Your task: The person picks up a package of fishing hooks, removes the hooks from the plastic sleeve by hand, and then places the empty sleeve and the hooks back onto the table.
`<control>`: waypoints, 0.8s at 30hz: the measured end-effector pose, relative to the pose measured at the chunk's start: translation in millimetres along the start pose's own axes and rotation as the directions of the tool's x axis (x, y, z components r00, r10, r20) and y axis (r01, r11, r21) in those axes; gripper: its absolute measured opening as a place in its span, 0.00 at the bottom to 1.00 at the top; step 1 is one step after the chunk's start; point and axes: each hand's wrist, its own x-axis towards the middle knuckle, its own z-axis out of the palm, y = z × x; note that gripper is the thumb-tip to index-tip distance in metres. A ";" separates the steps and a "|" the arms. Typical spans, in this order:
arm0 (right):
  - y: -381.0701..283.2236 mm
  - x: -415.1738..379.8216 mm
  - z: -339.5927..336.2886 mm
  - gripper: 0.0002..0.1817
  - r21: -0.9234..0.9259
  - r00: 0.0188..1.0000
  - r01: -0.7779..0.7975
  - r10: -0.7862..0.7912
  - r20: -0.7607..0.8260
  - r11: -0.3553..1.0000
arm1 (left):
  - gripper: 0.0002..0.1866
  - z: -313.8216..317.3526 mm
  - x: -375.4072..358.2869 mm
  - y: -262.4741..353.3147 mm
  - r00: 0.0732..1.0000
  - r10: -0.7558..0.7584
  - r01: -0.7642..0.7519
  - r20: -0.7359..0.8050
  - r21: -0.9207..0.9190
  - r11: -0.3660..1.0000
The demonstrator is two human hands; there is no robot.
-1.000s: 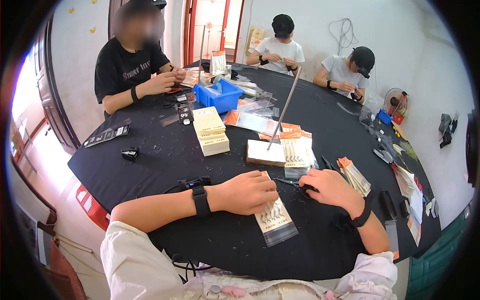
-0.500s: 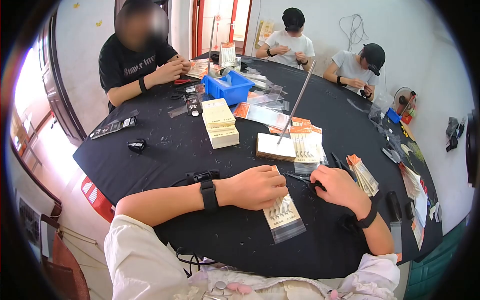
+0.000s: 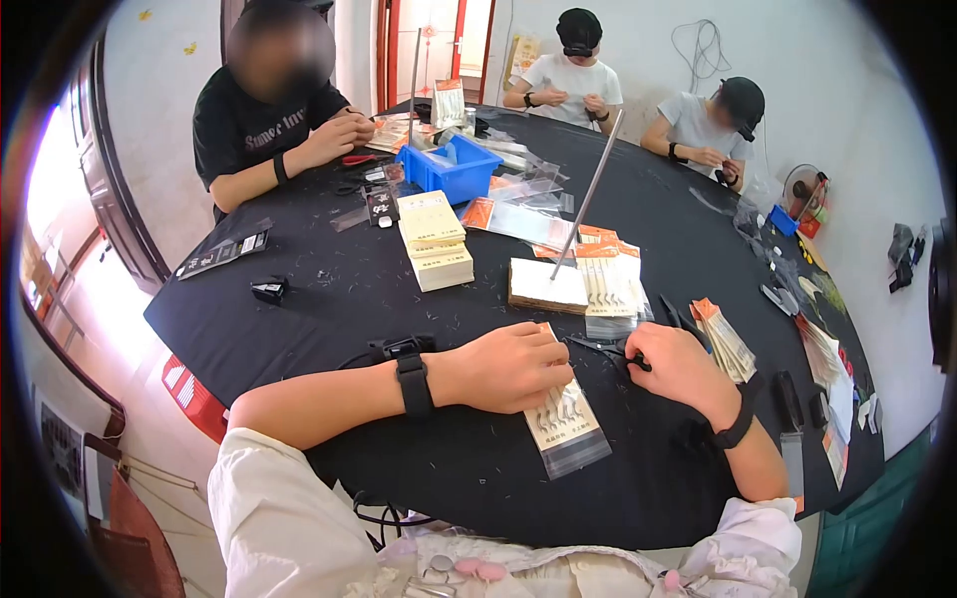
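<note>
My left hand (image 3: 506, 368) is closed over the upper part of a hook card (image 3: 564, 417), a pale card with a row of small curved hooks in a clear sleeve. Its fingertips hide part of the card, while the clear lower end lies toward me on the cloth. Just to the right, my right hand (image 3: 680, 367) is closed round the dark handles of a pair of scissors (image 3: 601, 348). Their blades point left, toward the card's top edge. Between the two hands shows a strip of black cloth.
Beyond my hands, a metal rod (image 3: 588, 194) rises from a block (image 3: 547, 286). Nearby are more hook cards (image 3: 610, 279), a stack of cards (image 3: 436, 239) and a blue bin (image 3: 451, 177). A stapler-like black object (image 3: 269, 289) sits left. Three people work around the table.
The scissors' handles and blades show more clearly now beside my right hand. My left hand stays on the hook card, and the whole view has shifted slightly.
</note>
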 end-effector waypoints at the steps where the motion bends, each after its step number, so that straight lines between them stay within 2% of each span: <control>1: 0.6 0.7 -0.2 0.08 -0.011 1.000 0.004 -0.004 -0.003 1.000 | 0.10 -0.3 0.3 -1.2 1.000 0.005 -0.005 -0.018 -0.007 1.000; 7: 2.8 2.7 -2.4 0.09 0.052 0.996 -0.079 0.077 0.039 0.996 | 0.10 -2.2 2.2 -0.2 1.000 -0.008 0.008 0.009 -0.002 1.000; 13: 4.9 2.4 2.4 0.09 -0.010 0.998 -0.052 0.052 0.021 0.999 | 0.09 -2.7 2.4 0.4 1.000 -0.007 0.007 0.002 -0.010 1.000; 16: 4.9 1.0 4.0 0.10 0.076 0.993 -0.118 0.117 0.016 0.990 | 0.09 -3.1 2.7 0.7 1.000 -0.014 0.014 -0.005 -0.021 1.000; 24: 2.6 -0.3 5.8 0.10 0.059 0.989 -0.151 0.151 0.006 0.987 | 0.09 -3.7 3.1 0.6 1.000 -0.004 0.004 -0.016 -0.021 1.000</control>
